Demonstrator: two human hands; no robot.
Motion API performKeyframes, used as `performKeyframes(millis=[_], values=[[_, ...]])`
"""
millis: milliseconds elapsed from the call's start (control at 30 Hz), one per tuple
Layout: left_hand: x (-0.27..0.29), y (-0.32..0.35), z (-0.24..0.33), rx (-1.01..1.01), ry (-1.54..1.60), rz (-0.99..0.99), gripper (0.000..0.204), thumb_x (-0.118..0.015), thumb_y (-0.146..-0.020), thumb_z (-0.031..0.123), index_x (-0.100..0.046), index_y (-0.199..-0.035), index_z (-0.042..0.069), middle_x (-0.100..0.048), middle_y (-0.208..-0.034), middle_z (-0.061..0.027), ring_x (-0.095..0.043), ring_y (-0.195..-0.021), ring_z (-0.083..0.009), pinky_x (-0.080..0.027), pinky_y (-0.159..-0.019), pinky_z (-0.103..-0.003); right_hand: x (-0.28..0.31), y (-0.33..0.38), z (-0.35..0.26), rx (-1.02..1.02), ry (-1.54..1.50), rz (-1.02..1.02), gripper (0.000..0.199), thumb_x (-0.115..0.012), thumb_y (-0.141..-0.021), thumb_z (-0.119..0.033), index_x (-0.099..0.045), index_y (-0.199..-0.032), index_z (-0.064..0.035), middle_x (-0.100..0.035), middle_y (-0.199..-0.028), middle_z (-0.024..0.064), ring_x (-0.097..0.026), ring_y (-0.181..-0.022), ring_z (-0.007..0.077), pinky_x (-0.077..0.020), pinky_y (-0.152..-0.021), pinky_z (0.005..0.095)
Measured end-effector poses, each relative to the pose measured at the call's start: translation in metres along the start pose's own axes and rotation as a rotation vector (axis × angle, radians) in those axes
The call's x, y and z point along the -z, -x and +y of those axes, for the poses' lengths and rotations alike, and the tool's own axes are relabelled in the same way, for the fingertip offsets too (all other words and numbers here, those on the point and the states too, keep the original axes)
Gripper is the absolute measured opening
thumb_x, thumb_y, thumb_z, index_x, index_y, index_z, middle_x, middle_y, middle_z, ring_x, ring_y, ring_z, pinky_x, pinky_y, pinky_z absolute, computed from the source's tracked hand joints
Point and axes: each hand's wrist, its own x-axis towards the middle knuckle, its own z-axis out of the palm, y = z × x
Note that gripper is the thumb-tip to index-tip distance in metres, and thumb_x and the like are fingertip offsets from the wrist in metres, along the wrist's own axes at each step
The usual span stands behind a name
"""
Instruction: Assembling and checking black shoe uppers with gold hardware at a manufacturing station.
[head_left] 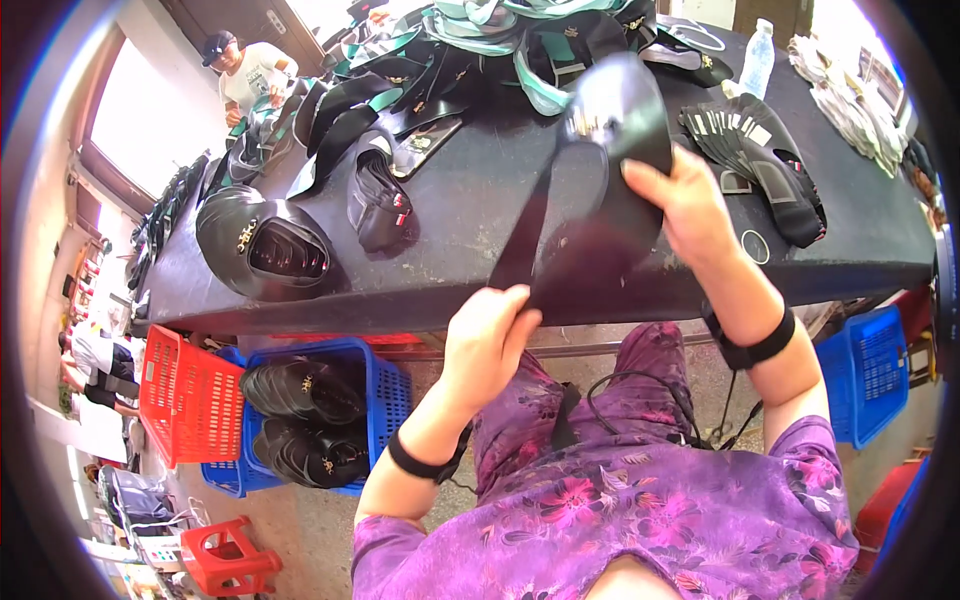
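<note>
Above the near edge of the table, both my hands hold a glossy black shoe upper [625, 105], blurred in part by motion. My right hand [690, 205] grips its right side, with the thumb on the face of the piece. Lower down, the closed fingers of my left hand [485, 335] pinch the end of its narrow left strip. On the table to the left rests a nested stack of black uppers [222, 240] with a gold ornament. A smaller bundle of black pieces [378, 215] lies between that stack and my hands. Right of my right hand is a fanned bundle of black pieces [775, 185].
Black uppers with mint-green lining [540, 65] are heaped along the table's far side. A plastic bottle [758, 60] and pale bundles [850, 105] stand at the right. Below left are a red crate [185, 400] and a blue crate [393, 405] holding uppers. Another person [255, 70] works at far left.
</note>
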Motion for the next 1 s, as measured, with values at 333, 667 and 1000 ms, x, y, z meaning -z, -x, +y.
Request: performKeyframes(millis=[333, 667, 1000], values=[[-0.008, -0.006, -0.019, -0.410, -0.141, 0.331, 0.019, -0.055, -0.075, 0.006, -0.055, -0.093, 0.000, -0.053, -0.106, -0.0180, -0.052, -0.094, -0.0331, -0.040, -0.085, -0.040, -0.009, 0.006, 0.054, 0.732, 1.592, -0.602, 0.019, -0.054, -0.064, -0.013, -0.054, -0.081, -0.0037, -0.054, -0.074, 0.0059, -0.056, -0.070, 0.0197, -0.0462, -0.061, 0.0298], [-0.026, -0.048, -0.062, -0.197, -0.305, -0.350, 0.072, -0.061, -0.068, 0.032, -0.034, -0.127, 0.001, -0.032, -0.132, -0.0199, -0.029, -0.123, -0.0353, -0.025, -0.101, -0.043, 0.011, 0.029, 0.083, 0.636, 1.419, -0.606, 0.038, -0.050, -0.072, -0.013, -0.053, -0.107, 0.0018, -0.054, -0.112, 0.0151, -0.052, -0.102, 0.0259, -0.0415, -0.087, 0.0335], [-0.040, -0.080, -0.067, -0.133, -0.593, -0.542, 0.087, -0.065, -0.062, 0.048, -0.031, -0.129, 0.004, -0.025, -0.134, -0.0230, -0.024, -0.126, -0.0333, -0.020, -0.103, -0.041, 0.012, 0.028, 0.075, 0.539, 1.479, -0.742, 0.059, -0.063, -0.066, -0.021, -0.044, -0.117, 0.0041, -0.046, -0.121, 0.0180, -0.044, -0.113, 0.0275, -0.0353, -0.095, 0.0353]])
